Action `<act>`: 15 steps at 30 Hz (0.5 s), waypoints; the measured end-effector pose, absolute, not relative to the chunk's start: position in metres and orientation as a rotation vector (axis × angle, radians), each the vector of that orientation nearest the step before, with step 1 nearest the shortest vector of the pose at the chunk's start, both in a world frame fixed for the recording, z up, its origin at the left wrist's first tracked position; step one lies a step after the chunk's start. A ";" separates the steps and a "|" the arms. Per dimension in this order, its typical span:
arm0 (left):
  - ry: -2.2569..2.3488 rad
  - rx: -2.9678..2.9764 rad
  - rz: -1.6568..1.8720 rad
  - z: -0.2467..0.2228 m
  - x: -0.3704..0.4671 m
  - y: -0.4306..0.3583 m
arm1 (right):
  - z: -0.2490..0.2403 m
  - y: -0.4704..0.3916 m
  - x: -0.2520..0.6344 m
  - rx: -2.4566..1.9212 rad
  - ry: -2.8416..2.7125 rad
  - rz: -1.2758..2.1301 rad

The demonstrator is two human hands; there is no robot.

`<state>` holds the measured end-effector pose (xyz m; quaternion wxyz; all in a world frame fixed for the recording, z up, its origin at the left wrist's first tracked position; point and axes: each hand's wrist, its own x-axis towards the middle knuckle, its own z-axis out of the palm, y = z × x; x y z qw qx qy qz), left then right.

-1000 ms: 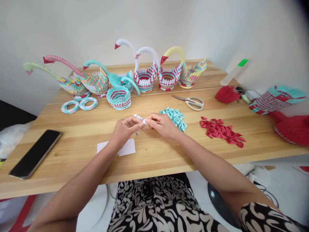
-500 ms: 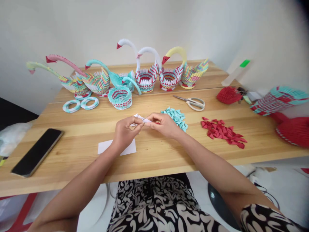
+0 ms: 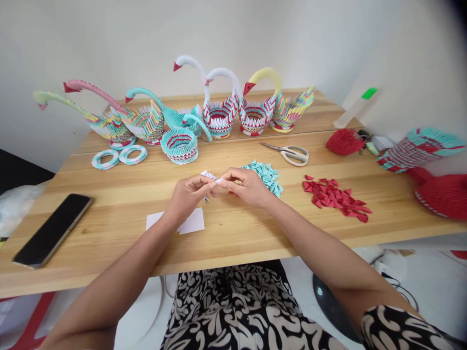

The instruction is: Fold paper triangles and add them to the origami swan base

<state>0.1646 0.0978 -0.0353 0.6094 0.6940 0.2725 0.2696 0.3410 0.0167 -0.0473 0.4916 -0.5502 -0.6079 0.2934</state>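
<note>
Between both hands, over the middle of the table, is a small folded piece of white paper [image 3: 219,181]. My left hand [image 3: 189,193] pinches its left end, and my right hand [image 3: 246,185] grips the other end between thumb and fingers. More white folded paper [image 3: 207,175] shows just behind my left fingers, partly hidden. White paper slips [image 3: 192,222] lie under my left wrist. A pile of turquoise folded paper triangles [image 3: 268,177] sits just beyond my right hand, and a pile of red paper triangles [image 3: 335,198] lies farther right.
Several paper swan baskets [image 3: 221,119] line the back. Scissors [image 3: 290,153] rest in front of them, two paper rings [image 3: 105,159] at left. A phone [image 3: 54,229] lies near the left edge. Red paper pieces [image 3: 443,194] and a glue bottle [image 3: 355,108] stand right.
My fingers have closed in further on the folded white paper and shifted slightly. The whole view has moved a little; the things on the table stay put.
</note>
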 end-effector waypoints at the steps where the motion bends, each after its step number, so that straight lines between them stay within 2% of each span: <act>1: 0.632 1.610 0.624 -0.035 0.164 0.098 | -0.047 0.017 0.341 -1.334 -1.471 0.716; 15: 0.673 1.545 0.669 -0.037 0.166 0.097 | -0.048 0.017 0.347 -1.349 -1.423 0.860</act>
